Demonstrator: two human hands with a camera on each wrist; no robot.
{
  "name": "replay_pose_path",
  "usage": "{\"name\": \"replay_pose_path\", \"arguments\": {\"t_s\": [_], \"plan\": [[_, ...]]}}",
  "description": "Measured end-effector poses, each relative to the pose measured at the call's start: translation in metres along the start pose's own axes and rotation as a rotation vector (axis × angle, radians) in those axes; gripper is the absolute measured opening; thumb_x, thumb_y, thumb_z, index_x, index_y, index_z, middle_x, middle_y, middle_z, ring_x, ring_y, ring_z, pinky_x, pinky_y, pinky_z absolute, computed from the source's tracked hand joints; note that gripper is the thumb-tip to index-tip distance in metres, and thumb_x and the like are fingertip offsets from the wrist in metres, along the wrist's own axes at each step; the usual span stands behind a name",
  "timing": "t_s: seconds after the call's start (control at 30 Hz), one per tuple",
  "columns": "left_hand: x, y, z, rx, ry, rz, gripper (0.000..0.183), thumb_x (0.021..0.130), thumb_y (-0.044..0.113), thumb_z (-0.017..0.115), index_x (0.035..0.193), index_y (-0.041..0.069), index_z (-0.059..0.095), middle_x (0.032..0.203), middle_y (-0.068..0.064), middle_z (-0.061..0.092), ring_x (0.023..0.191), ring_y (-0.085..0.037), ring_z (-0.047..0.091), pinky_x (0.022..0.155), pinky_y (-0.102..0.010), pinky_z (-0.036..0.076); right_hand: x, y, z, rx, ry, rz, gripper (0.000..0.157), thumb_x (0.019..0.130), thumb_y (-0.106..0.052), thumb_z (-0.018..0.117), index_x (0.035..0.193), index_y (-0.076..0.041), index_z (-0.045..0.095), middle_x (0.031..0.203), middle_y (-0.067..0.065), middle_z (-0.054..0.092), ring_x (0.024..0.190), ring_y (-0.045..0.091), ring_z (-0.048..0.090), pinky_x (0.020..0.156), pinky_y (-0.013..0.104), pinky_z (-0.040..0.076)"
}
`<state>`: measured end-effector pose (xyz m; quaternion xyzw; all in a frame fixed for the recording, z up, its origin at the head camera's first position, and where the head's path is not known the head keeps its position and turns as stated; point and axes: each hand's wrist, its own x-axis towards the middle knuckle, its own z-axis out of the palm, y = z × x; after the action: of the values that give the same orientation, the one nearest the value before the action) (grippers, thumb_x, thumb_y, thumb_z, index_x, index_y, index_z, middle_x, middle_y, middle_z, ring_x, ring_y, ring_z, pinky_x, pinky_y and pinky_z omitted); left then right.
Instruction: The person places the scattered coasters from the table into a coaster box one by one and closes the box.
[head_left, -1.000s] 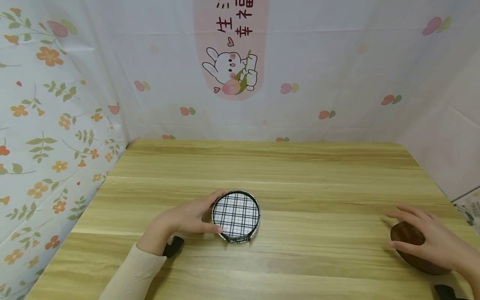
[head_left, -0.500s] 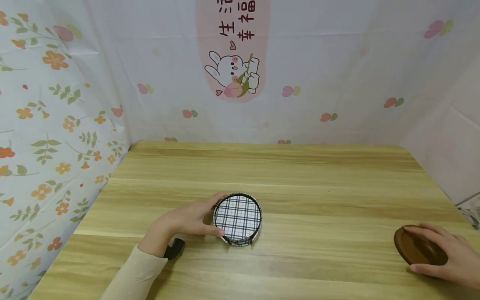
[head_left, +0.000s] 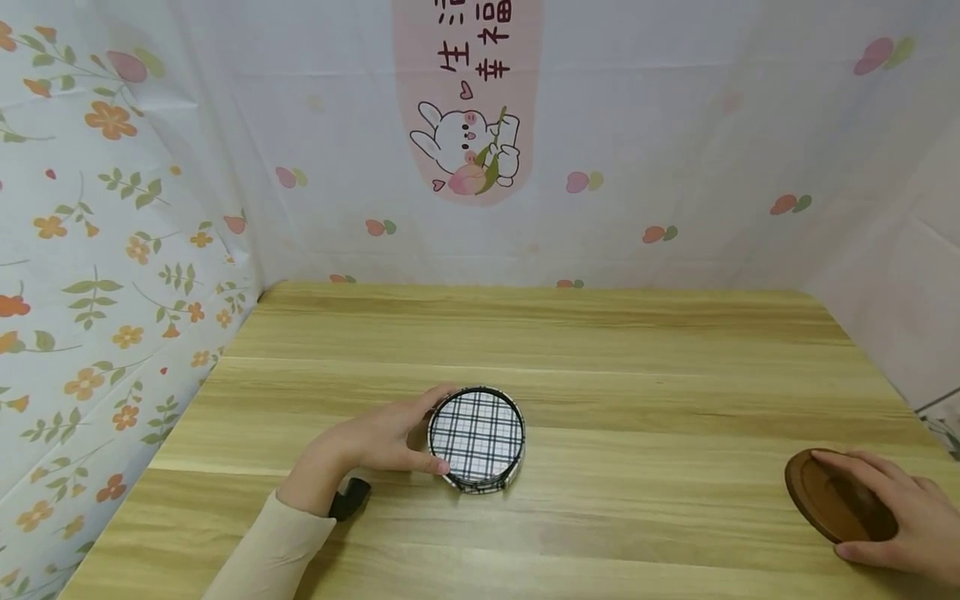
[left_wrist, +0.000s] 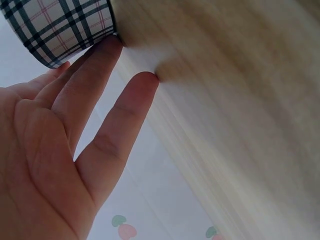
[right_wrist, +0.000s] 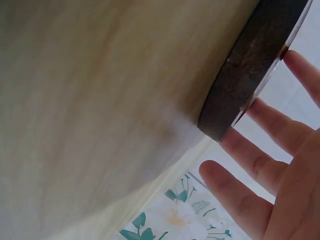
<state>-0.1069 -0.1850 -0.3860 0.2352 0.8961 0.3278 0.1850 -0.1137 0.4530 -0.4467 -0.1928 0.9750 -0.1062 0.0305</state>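
A round plaid case [head_left: 477, 437] with black edging sits left of centre on the table. My left hand [head_left: 386, 437] holds it from the left side, thumb at the near rim and fingers behind. In the left wrist view, fingertips touch the case's wall [left_wrist: 75, 25], while one straight finger [left_wrist: 117, 125] lies apart from it. At the far right is a round brown wooden dish [head_left: 817, 496]. My right hand [head_left: 900, 517] holds the dish between thumb and fingers, covering its right part. The right wrist view shows fingertips along the dish's dark edge [right_wrist: 240, 75].
Both things are on a wood-grain table [head_left: 600, 358]. A white patterned cloth [head_left: 675, 150] stands behind it, and a flowered cloth [head_left: 127, 292] runs along the left. A black device [head_left: 350, 500] is at the left wrist.
The right hand has turned the brown dish so its inner face shows, and the hand has shifted right and slightly down. The left hand and plaid case stay in place.
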Motion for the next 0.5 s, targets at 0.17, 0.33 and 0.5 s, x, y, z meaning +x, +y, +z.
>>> {"name": "replay_pose_path", "arguments": {"t_s": [0.17,0.33,0.5], "plan": [[-0.001,-0.002,0.001,-0.011,0.001,0.008,0.099,0.081,0.052,0.077,0.157,0.023,0.021,0.15,-0.004,0.046,0.137,-0.027,0.046,0.113,-0.053,0.038,0.002,-0.004,-0.001,-0.069,0.045,-0.017,0.119,0.052,-0.039,0.095,0.153,-0.025,0.034,0.121,0.016,0.054,0.096,0.025,0.056,0.077,0.062,0.035],[0.0,-0.003,0.001,-0.016,0.005,0.013,0.099,0.081,0.052,0.077,0.157,0.023,0.021,0.15,-0.003,0.046,0.138,-0.025,0.045,0.115,-0.053,0.036,0.004,-0.014,-0.005,-0.053,0.053,-0.006,0.118,0.054,-0.035,0.095,0.154,-0.028,0.032,0.118,0.023,0.055,0.094,0.042,0.059,0.079,0.063,0.032],[0.0,-0.003,0.001,-0.018,0.002,0.012,0.099,0.082,0.052,0.077,0.158,0.021,0.02,0.151,-0.003,0.045,0.138,-0.024,0.044,0.115,-0.052,0.036,0.006,-0.022,-0.009,-0.062,0.035,0.007,0.116,0.058,-0.039,0.094,0.154,-0.033,0.03,0.117,0.028,0.055,0.092,0.048,0.059,0.075,0.064,0.037]]}}
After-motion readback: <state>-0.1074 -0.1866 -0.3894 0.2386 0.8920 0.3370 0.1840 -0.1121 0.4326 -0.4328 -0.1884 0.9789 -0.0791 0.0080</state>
